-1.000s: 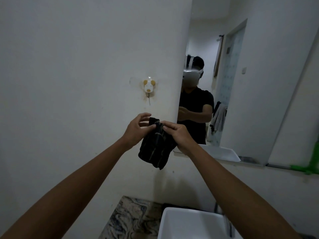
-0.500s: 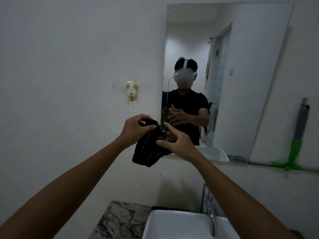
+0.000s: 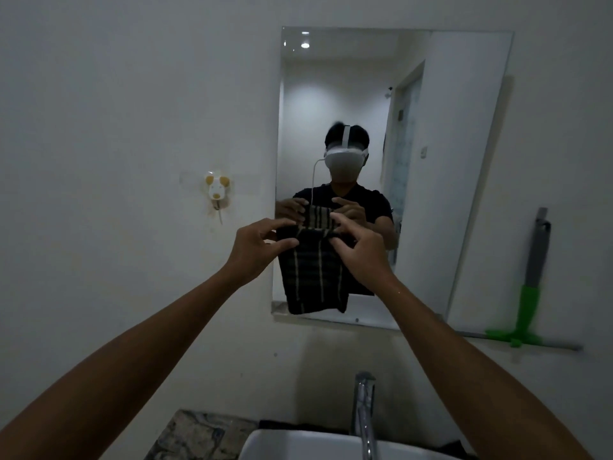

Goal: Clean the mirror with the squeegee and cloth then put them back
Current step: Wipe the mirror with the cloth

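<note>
Both hands are working up at chest height: the left hand [image 3: 257,250] and right hand [image 3: 360,252] are each pinching the top edge of the dark striped cloth [image 3: 311,277], letting it hang open just in front of the mirror [image 3: 464,161]. To wipe well, the person is probably best folding it into a flat pad before pressing on the glass. The green squeegee [image 3: 527,307] is leaning against the wall, well apart to the right, untouched.

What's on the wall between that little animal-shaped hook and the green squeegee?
In the head view, the mirror hangs between the hook and the squeegee.
</note>
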